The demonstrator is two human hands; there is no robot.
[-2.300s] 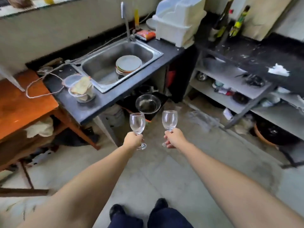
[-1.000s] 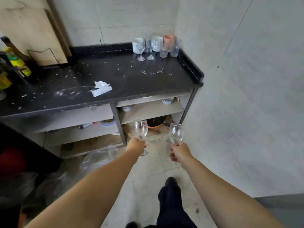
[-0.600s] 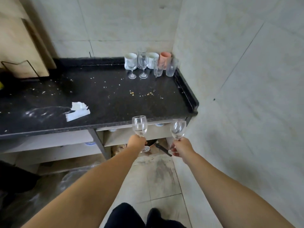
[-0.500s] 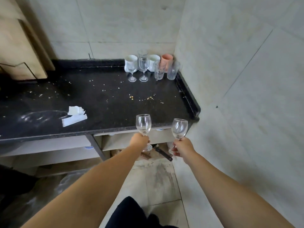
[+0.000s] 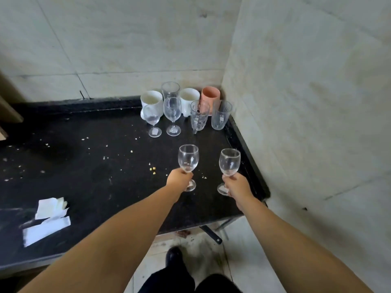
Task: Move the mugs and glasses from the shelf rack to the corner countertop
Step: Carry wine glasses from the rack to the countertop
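Note:
My left hand (image 5: 179, 178) grips the stem of a clear wine glass (image 5: 188, 158), held upright over the black countertop (image 5: 95, 166). My right hand (image 5: 236, 185) grips the stem of a second wine glass (image 5: 229, 161), upright beside the first, near the counter's right edge. In the back corner stand two white mugs (image 5: 150, 99) (image 5: 189, 97), a pink cup (image 5: 209, 94), several stemmed glasses (image 5: 172, 112) and tumblers (image 5: 221, 115), grouped against the walls.
Tiled walls close the corner behind and to the right. Crumpled white paper (image 5: 47, 218) lies at the counter's front left, and crumbs dot the surface. A raised rim (image 5: 247, 157) runs along the counter's right side. My feet stand on the floor below.
I have walked up to the counter. Both hands with their wine glasses now hang over the countertop instead of in front of its edge, nearer the corner group.

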